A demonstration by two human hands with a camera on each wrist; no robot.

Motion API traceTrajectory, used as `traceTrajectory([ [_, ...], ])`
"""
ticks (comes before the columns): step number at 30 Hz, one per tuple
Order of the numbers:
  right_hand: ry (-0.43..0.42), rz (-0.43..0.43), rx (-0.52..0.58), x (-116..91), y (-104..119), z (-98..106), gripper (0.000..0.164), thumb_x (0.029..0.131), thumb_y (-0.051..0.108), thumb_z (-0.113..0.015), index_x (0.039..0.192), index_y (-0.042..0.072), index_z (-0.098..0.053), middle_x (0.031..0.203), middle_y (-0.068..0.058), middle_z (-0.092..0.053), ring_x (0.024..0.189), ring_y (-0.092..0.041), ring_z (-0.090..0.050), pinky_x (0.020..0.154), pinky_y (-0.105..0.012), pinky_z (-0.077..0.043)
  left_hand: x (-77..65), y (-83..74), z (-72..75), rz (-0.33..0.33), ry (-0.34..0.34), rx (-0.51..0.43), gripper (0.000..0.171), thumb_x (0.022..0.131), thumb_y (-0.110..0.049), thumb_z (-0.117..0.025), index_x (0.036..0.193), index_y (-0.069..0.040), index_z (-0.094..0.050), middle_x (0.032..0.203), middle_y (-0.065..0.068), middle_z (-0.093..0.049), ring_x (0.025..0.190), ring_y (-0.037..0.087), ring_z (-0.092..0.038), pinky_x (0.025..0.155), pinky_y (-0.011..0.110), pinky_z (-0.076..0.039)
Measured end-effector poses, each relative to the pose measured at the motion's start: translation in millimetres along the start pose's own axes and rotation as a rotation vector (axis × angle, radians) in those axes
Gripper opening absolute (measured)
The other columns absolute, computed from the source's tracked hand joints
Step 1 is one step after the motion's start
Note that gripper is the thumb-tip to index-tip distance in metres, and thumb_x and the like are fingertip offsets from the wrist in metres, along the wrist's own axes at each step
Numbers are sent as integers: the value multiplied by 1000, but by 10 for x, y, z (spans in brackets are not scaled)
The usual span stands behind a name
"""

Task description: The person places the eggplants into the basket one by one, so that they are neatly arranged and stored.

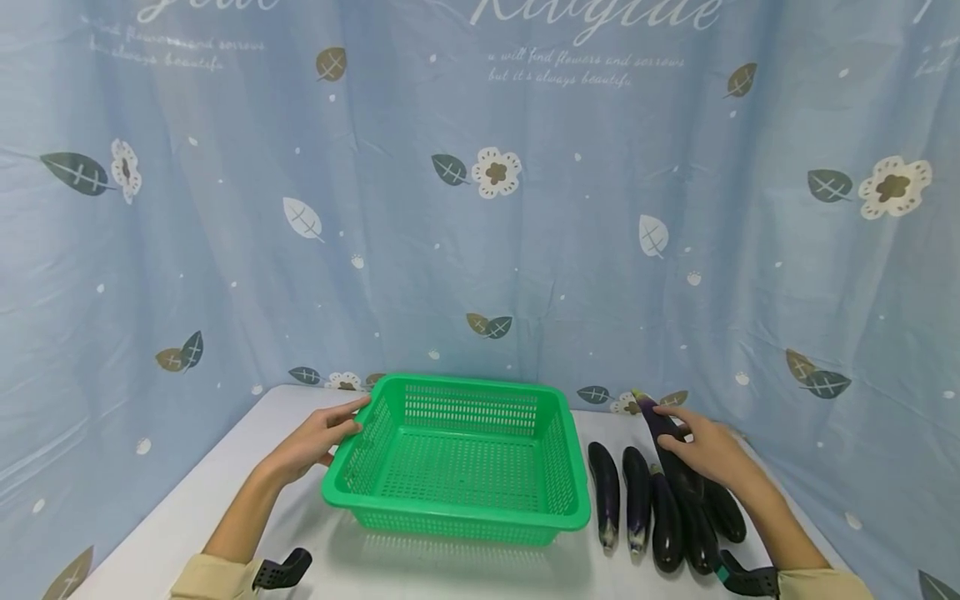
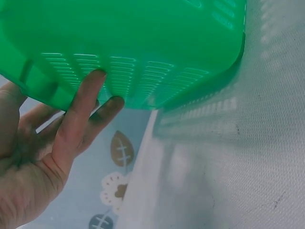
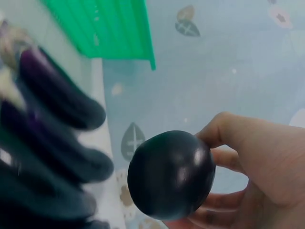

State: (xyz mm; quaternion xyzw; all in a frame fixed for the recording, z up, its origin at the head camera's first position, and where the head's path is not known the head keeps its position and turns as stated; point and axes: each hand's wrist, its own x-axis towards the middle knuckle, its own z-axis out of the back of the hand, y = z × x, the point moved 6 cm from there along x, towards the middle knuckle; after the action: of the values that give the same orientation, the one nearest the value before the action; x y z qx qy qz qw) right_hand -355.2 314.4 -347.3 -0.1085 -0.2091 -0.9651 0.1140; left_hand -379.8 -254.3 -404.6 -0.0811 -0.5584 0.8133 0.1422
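At the left rim of a green plastic basket (image 1: 461,471), my left hand (image 1: 315,437) holds on, some fingers over the edge and others against the outer slatted wall (image 2: 119,78). My right hand (image 1: 708,450) grips a dark purple eggplant (image 1: 654,418) near its upper part, its stem end pointing away towards the curtain. In the right wrist view the rounded end of this eggplant (image 3: 171,174) faces the camera, with thumb and fingers around its side. Several more eggplants (image 1: 604,492) lie side by side below and left of the right hand, stem ends towards me.
The basket stands on a white table (image 1: 285,500), its inside showing no contents. A blue curtain (image 1: 420,275) with leaves and flowers closes off the back and sides. Dark wrist straps (image 1: 281,571) sit on both forearms.
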Motion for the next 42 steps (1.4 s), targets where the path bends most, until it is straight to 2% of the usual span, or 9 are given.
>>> traceTrajectory([
  [9, 8, 30, 82, 118, 346, -59, 52, 97, 30, -62, 142, 8, -49, 123, -33, -61, 103, -45, -65, 71, -49, -52, 14, 3, -7, 18, -3, 1, 63, 103, -30, -51, 158, -19, -23, 149, 27, -40, 87, 21, -68, 68, 44, -58],
  [16, 49, 41, 135, 260, 617, -116, 53, 98, 34, -59, 145, 11, -47, 130, -32, -57, 110, -46, -62, 78, -55, -52, 8, 1, 11, 7, -13, -4, 63, 102, -30, -52, 158, -19, -24, 152, 26, -37, 90, 22, -68, 68, 45, -58],
  [19, 55, 57, 164, 316, 725, -121, 53, 98, 33, -59, 145, 11, -47, 129, -31, -58, 110, -45, -62, 78, -53, -52, 9, 1, 13, 10, -19, -2, 63, 102, -30, -52, 157, -19, -25, 154, 26, -34, 94, 22, -67, 67, 44, -58],
  [23, 67, 64, 196, 360, 828, -163, 52, 99, 33, -58, 145, 11, -47, 129, -32, -58, 111, -45, -62, 78, -51, -53, 22, 7, 3, 22, -22, -8, 62, 102, -31, -53, 157, -21, -26, 154, 25, -35, 92, 21, -66, 66, 43, -58],
  [30, 136, 18, 312, 440, 982, -269, 55, 99, 33, -57, 148, 11, -42, 133, -35, -53, 92, -32, -68, 65, -38, -54, 32, 12, -10, 33, -26, -28, 62, 102, -30, -54, 157, -21, -26, 140, 25, -49, 82, 20, -67, 65, 44, -58],
  [35, 165, 10, 377, 537, 1055, -329, 55, 100, 31, -57, 148, 10, -41, 134, -35, -52, 93, -29, -67, 65, -39, -56, 54, 1, -17, 36, -32, -31, 62, 102, -29, -54, 157, -20, -26, 136, 24, -51, 81, 20, -67, 66, 44, -58],
  [39, 188, 16, 410, 613, 1109, -404, 55, 100, 29, -57, 149, 11, -39, 133, -33, -54, 78, -29, -64, 62, -38, -54, 63, 3, -26, 38, -35, -33, 62, 102, -29, -54, 157, -20, -26, 137, 24, -51, 82, 20, -68, 66, 44, -58],
  [42, 204, 13, 420, 664, 1152, -466, 55, 100, 28, -56, 150, 12, -38, 132, -33, -55, 74, -26, -62, 61, -38, -54, 67, 8, -34, 40, -39, -37, 63, 101, -29, -54, 157, -20, -26, 137, 24, -51, 81, 20, -68, 66, 44, -59],
])
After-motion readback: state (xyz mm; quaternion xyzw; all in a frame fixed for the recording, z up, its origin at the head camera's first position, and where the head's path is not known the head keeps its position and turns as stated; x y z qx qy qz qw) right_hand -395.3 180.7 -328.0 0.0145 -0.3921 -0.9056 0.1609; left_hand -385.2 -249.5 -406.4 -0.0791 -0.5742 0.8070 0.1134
